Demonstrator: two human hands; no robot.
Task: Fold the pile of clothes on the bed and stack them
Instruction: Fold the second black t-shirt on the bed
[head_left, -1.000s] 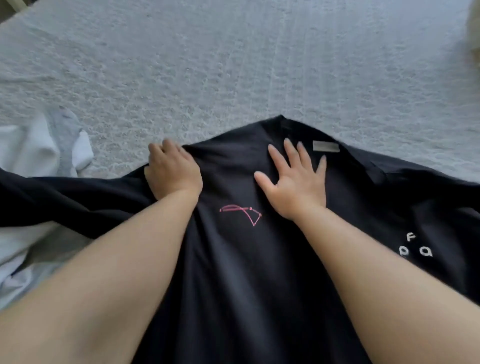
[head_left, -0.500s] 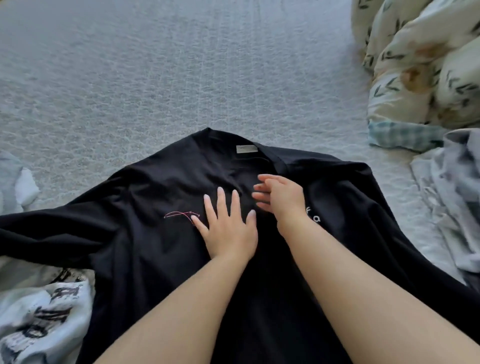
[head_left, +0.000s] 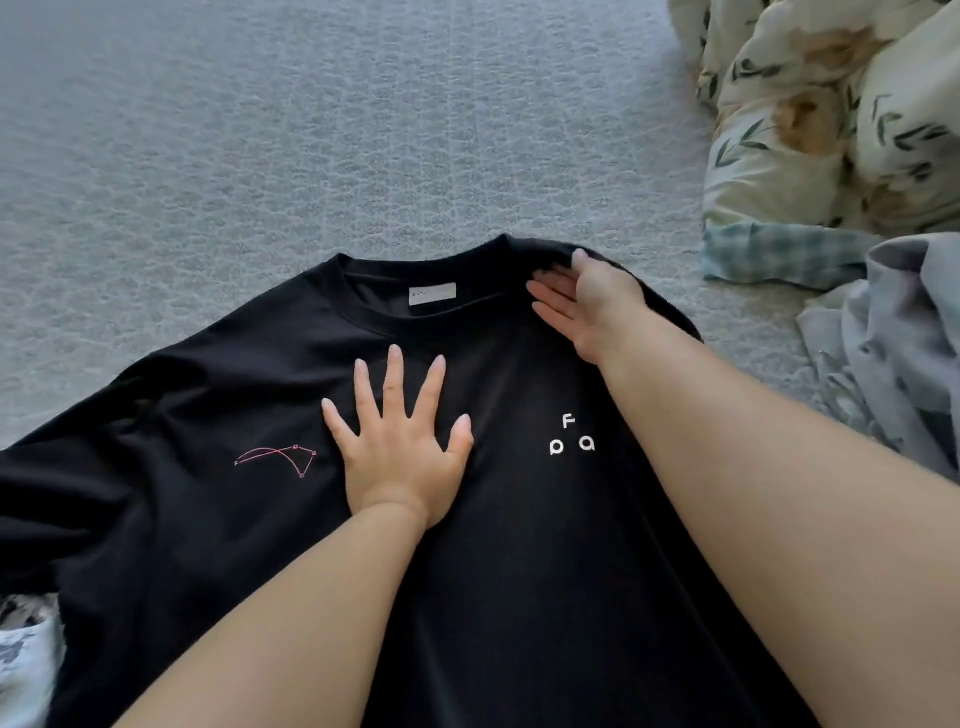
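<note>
Head view: black shirt (head_left: 519, 545) lies face-up and spread on the bed (head_left: 260, 156); left hand (head_left: 400, 441) presses flat on its chest, fingers splayed; right hand (head_left: 587, 301) smooths the shoulder, fingers straight; no fold made yet, seemingly; other clothes (head_left: 893, 338) wait at right; no stack visible.

grey textured bedspread (head_left: 260, 156), floral duvet (head_left: 831, 114)

A black cotton T-shirt (head_left: 218, 519) lay spread on the grey quilted bed (head_left: 260, 156), both hands upon it; a floral duvet (head_left: 831, 130) sat right.
</note>
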